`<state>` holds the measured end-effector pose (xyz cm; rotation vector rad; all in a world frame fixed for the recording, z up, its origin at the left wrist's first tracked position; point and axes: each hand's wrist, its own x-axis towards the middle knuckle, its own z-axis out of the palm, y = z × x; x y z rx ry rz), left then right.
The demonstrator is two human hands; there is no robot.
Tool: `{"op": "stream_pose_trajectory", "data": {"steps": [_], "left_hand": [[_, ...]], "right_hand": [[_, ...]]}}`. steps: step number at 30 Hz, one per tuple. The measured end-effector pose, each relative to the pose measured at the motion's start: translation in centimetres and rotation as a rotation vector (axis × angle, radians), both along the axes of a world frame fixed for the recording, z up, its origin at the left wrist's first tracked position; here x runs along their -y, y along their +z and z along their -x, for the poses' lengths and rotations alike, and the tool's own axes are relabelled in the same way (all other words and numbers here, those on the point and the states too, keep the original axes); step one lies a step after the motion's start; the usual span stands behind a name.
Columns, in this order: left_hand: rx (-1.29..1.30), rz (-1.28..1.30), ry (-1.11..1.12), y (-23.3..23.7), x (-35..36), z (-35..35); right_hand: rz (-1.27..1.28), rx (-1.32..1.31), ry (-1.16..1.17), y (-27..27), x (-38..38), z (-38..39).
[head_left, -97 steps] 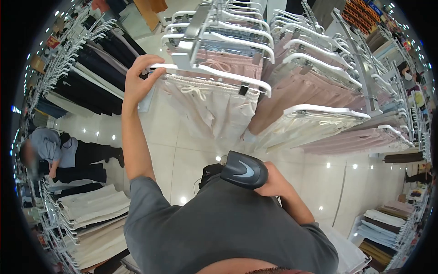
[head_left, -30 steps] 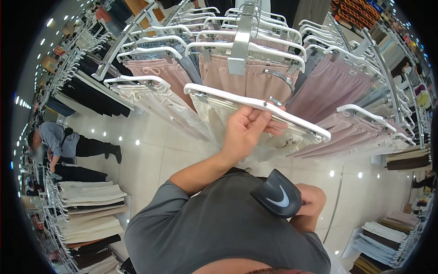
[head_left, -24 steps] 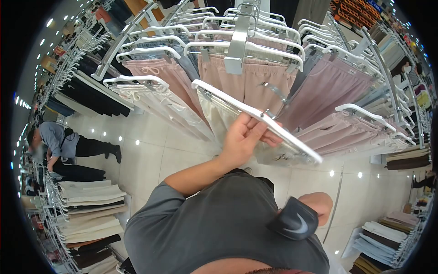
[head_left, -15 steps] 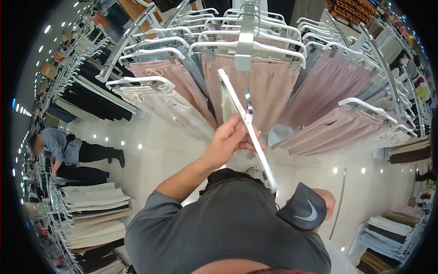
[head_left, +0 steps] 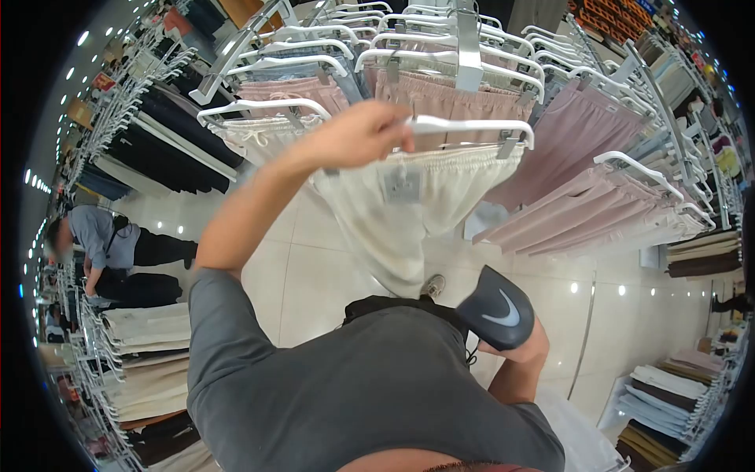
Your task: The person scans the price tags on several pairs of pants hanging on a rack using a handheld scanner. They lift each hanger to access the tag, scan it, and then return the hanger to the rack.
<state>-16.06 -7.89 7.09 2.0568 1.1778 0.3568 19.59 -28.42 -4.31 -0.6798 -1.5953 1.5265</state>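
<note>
My left hand [head_left: 366, 134], slightly blurred, is raised in front of the rack and closed around the middle of a white clip hanger [head_left: 472, 126]. Cream elastic-waist pants [head_left: 385, 220] hang from its clips, facing me, with a pale square tag [head_left: 403, 184] at the waistband. Close to my body on the right, my right hand [head_left: 536, 344] is bent behind a dark grey piece with a light swoosh mark [head_left: 500, 305]. That piece hides most of its fingers, so I cannot make out the grip.
A rack of pink pants [head_left: 578, 134] on white hangers curves around ahead, with a metal post [head_left: 469, 47] in its middle. Folded pants are stacked at lower left [head_left: 149, 322] and lower right [head_left: 661, 401]. A person [head_left: 110, 240] bends over dark clothing on the left.
My left hand has lifted the hanger up and forward, and turned it from edge-on to facing me, so the cream pants show. The swoosh-marked piece has shifted slightly left and up.
</note>
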Motion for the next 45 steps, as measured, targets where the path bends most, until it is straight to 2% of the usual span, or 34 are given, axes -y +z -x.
{"op": "stream_pose_trajectory", "data": {"steps": [1,3,7,12,19,21,23,27,29,30,32,33,35,36,38,40,41,43,44,45], "left_hand": [[0.092,-0.135,-0.02,0.3,-0.7,-0.1],[0.067,-0.155,-0.006,1.4,-2.0,-0.9],[0.056,-0.198,0.016,1.1,-3.8,-3.0],[-0.015,-0.188,0.043,-0.2,-5.6,-4.8],[-0.009,-0.236,0.067,-2.4,-6.7,-4.8],[0.032,-0.253,0.087,-3.4,-6.4,-4.6],[-0.032,-0.525,0.174,-4.2,-5.8,-4.3],[-0.029,-0.67,0.299,-5.3,-3.4,-3.2],[0.023,-0.922,0.357,-6.3,-2.7,-1.9],[0.024,-0.906,0.357,-6.8,-2.0,-1.7],[0.04,-1.3,0.515,-8.1,-0.1,-1.5],[0.039,-1.289,0.513,-9.5,1.0,-1.6],[0.365,-0.924,0.582,-13.8,3.0,-2.6],[0.368,-0.917,0.577,-15.9,3.5,-3.3],[0.705,-0.287,0.672,-19.4,3.9,-5.6],[0.639,-0.436,0.674,-20.6,3.3,-8.1],[0.646,-0.43,0.676,-20.9,2.5,-9.1],[0.697,-0.567,0.773,-20.7,0.6,-10.7],[0.704,-0.564,0.77,-20.4,0.1,-11.3],[0.797,-0.455,0.809,-19.8,-0.5,-11.7]], "right_hand": [[-0.002,0.0,0.002,0.0,0.0,0.4],[0.288,0.016,0.006,-0.4,-0.4,1.0],[0.323,-0.045,0.014,-1.5,-2.0,3.5],[0.088,-0.01,-0.103,-2.4,-3.9,5.4],[0.166,0.11,-0.18,-3.6,-6.3,5.9],[0.071,0.107,-0.265,-5.2,-7.1,6.5],[0.135,0.105,-0.328,-5.5,-7.6,7.7],[0.111,0.142,-0.429,-6.9,-8.9,9.7],[0.057,0.219,-0.532,-7.6,-9.3,10.6],[0.013,0.232,-0.579,-7.5,-9.5,11.1],[0.034,0.24,-0.597,-8.6,-9.7,11.4],[0.042,0.242,-0.616,-8.9,-9.7,11.6],[0.015,0.242,-0.631,-8.8,-9.6,12.0],[0.047,0.223,-0.649,-9.1,-9.5,12.2],[0.059,0.208,-0.686,-9.4,-9.2,12.4],[0.088,0.198,-0.698,-9.3,-8.8,12.6],[0.114,0.181,-0.706,-9.1,-8.7,12.6],[0.114,0.185,-0.718,-8.7,-8.1,12.9],[0.081,0.185,-0.74,-8.6,-7.9,13.0],[0.045,0.18,-0.765,-8.5,-7.8,13.2]]}}
